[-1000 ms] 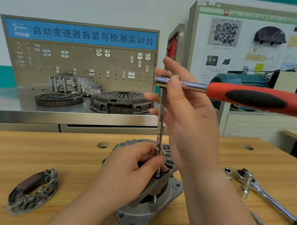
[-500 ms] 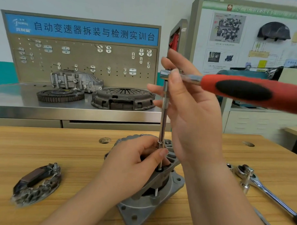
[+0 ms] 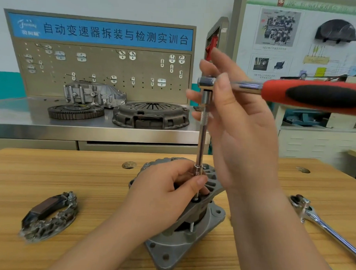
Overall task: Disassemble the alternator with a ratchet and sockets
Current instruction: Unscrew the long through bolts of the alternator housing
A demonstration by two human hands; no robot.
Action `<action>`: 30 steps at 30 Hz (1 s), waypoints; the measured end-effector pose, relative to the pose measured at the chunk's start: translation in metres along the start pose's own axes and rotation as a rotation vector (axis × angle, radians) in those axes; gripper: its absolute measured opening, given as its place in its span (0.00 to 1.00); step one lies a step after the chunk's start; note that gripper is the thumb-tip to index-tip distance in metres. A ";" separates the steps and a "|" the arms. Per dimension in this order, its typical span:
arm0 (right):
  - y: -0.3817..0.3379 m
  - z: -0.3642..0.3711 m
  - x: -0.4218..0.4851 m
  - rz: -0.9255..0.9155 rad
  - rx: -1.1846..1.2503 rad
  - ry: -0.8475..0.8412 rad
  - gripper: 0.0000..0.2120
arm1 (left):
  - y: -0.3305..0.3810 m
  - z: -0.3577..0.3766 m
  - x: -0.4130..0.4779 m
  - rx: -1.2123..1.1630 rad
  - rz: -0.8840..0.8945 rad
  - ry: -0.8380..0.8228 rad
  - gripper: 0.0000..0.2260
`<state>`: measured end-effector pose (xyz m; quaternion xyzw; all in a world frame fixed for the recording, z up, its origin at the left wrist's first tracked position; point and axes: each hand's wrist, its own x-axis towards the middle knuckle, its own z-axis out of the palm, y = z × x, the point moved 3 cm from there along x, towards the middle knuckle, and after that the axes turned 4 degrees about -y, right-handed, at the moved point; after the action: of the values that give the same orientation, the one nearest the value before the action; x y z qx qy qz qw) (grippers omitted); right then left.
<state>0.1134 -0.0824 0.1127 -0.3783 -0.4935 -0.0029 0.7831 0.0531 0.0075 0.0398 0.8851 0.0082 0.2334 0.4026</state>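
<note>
The grey alternator [image 3: 189, 242] stands on the wooden table [image 3: 71, 171], its top housing tilted and lifted off the base. A long chrome extension bar [image 3: 201, 139] rises from a bolt at its rim. My left hand [image 3: 163, 197] grips the socket at the bar's lower end, thumb against it. A ratchet with a red and black handle [image 3: 315, 97] sits on top of the bar and points right. My right hand [image 3: 243, 133] pinches the ratchet's head between thumb and fingers, the fingers behind the bar.
A second chrome ratchet [image 3: 319, 222] lies on the table at the right. A removed rectifier piece [image 3: 49, 215] lies at the left. Behind, a steel bench carries a clutch cover [image 3: 151, 115], a flywheel [image 3: 75, 111] and a gearbox housing [image 3: 91, 93].
The view has shifted slightly downward. Both hands keep the same hold on the socket and the ratchet head; the tool stands in the same place on the alternator.
</note>
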 end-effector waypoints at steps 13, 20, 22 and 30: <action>-0.003 -0.003 0.000 -0.102 -0.144 0.004 0.09 | 0.001 -0.001 0.000 0.019 0.006 0.033 0.05; 0.007 -0.007 0.002 0.293 0.297 -0.011 0.16 | 0.002 -0.001 -0.001 0.025 0.030 0.008 0.05; 0.006 -0.008 0.001 0.192 0.132 0.016 0.12 | 0.001 -0.001 0.000 0.019 0.024 0.019 0.05; 0.004 0.000 -0.001 0.093 0.058 -0.049 0.12 | 0.002 -0.001 -0.001 -0.047 0.026 0.000 0.11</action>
<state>0.1145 -0.0800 0.1097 -0.3780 -0.4944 0.0572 0.7807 0.0514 0.0061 0.0414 0.8754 -0.0087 0.2387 0.4202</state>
